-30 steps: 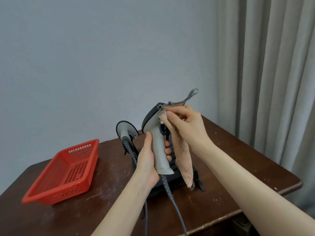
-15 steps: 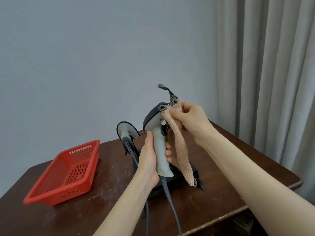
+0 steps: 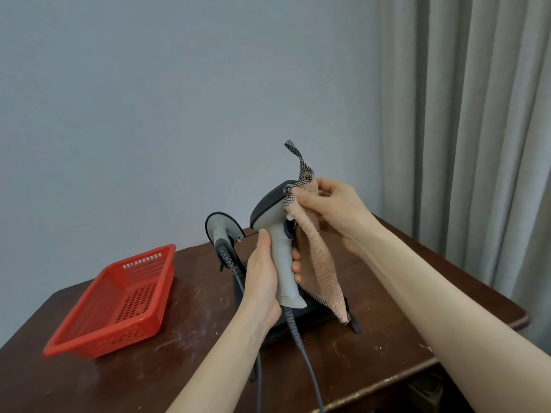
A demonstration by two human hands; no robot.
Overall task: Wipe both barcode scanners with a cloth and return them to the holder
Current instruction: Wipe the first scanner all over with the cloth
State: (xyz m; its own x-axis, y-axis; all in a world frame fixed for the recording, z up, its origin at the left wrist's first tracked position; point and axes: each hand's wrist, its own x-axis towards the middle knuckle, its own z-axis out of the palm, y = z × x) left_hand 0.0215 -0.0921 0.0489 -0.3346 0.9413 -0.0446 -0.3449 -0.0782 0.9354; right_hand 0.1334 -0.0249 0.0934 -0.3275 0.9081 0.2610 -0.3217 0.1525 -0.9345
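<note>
My left hand (image 3: 264, 277) grips the grey handle of a barcode scanner (image 3: 275, 225), held upright above the table with its dark head at the top. My right hand (image 3: 331, 208) pinches a pink cloth (image 3: 317, 257) with a checked trim against the front of the scanner's head; the rest of the cloth hangs down beside the handle. A second scanner (image 3: 220, 231) stands in the black holder (image 3: 320, 312) behind my left hand, its coiled cable trailing down. The holder is mostly hidden by my hands and the cloth.
A red perforated plastic basket (image 3: 119, 299) sits on the left of the dark wooden table (image 3: 387, 338). Two grey cables (image 3: 308, 362) run off the table's front edge. A grey wall stands behind, and curtains (image 3: 477, 114) hang at the right.
My right hand has slid the cloth up from the trigger area to the scanner's head, and the cloth's checked loop has flipped upward. My left hand has kept its grip on the handle.
</note>
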